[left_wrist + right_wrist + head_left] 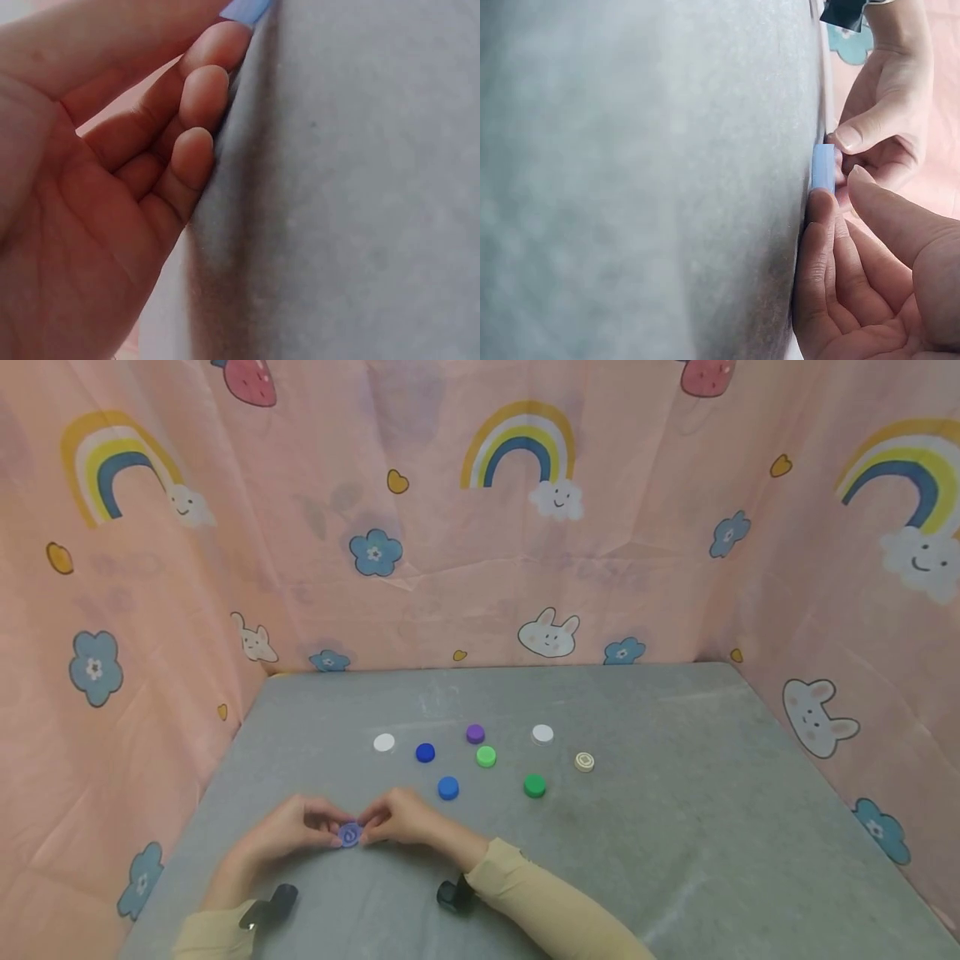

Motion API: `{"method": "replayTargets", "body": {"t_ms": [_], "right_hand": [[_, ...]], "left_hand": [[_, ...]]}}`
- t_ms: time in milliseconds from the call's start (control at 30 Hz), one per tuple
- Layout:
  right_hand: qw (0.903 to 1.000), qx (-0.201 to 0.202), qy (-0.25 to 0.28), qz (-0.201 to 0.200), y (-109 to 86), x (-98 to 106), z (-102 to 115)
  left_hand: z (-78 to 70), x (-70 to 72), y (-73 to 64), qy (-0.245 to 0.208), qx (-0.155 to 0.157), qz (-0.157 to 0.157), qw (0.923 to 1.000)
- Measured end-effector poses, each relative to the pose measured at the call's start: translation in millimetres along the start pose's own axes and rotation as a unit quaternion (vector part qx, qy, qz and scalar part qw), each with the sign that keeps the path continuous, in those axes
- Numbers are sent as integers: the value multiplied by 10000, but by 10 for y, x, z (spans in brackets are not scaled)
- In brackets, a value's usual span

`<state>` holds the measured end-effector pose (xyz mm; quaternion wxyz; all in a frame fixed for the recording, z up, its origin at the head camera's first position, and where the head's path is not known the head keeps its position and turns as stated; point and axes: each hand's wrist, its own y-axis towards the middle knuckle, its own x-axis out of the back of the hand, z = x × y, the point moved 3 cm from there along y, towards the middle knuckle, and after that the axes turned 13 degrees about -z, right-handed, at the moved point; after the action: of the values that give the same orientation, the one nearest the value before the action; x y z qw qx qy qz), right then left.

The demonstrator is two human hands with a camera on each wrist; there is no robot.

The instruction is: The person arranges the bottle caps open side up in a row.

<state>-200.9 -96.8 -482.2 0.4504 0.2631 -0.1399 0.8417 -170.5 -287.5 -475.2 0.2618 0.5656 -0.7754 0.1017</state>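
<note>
A periwinkle-blue bottle cap (349,835) lies flat at the table surface near the front left, with a lighter mark on its upper face. My left hand (288,829) holds it from the left, thumb and fingertips at its edge. From the opposite side my right hand (405,818) grips the same cap. In the right wrist view the cap (823,166) shows edge-on, with the right fingertips (822,206) against its lower end. Only a corner of the cap (247,10) appears in the left wrist view, above the curled left fingers (204,97).
Several other caps lie farther back, among them a blue cap (447,788), a dark blue cap (425,752), a purple cap (476,734), a light green cap (486,757), a green cap (535,786) and a cream cap (584,762). A printed pink curtain (465,585) surrounds the grey table (675,827).
</note>
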Motion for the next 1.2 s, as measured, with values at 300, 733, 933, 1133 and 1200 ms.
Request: {"method": "replayTargets", "body": {"t_ms": [300,733,933,1133,1200], "right_hand": [[10000,42,29,18,1,46,6],[9956,693,-81,-631,147,334,-29],[9871,832,-57,-1364,329,493,-30],[9825,637,44,-1751,452,603,-66],[9808,551,65,-1868,485,628,-88]], "left_hand": [[37,22,12,28,460,168,9988],[64,100,195,694,730,-937,9905],[27,131,375,765,962,-1594,9795],[20,144,558,1003,1002,-2015,9692],[34,143,619,1053,940,-2107,9673]]}}
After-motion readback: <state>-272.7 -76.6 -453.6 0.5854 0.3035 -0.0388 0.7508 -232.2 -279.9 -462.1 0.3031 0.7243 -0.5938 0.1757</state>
